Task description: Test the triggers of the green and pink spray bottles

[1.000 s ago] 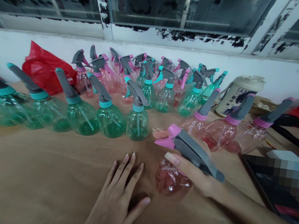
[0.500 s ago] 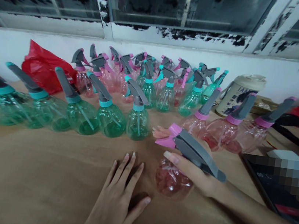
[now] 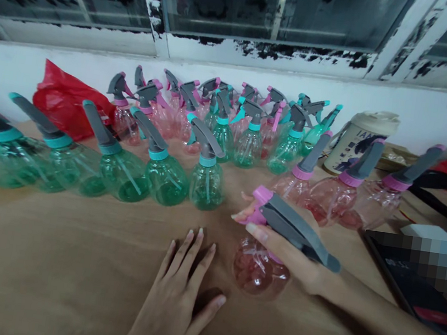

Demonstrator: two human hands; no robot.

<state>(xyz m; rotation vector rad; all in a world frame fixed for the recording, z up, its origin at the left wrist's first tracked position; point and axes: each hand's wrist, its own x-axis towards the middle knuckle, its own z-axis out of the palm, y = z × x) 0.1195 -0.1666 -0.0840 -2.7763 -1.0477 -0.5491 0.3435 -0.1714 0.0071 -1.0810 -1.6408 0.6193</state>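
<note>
My right hand (image 3: 278,250) is wrapped round the neck of a pink spray bottle (image 3: 261,270) with a grey and pink trigger head (image 3: 293,230); the bottle stands on the wooden table (image 3: 49,254). A fingertip rests on the pink trigger. My left hand (image 3: 179,289) lies flat on the table just left of the bottle, fingers spread, holding nothing. A row of green spray bottles (image 3: 164,173) stands behind my left hand. Three pink bottles (image 3: 330,191) stand behind my right hand.
Several more pink and green spray bottles (image 3: 230,121) crowd the back by the white wall. A red plastic bag (image 3: 66,101) lies at the back left, a beige lidded jug (image 3: 358,139) at the back right. A dark flat object (image 3: 411,282) lies at the right edge.
My right index finger has curled down from beside the nozzle onto the pink trigger. The bottle shifted slightly right. My left hand has not moved.
</note>
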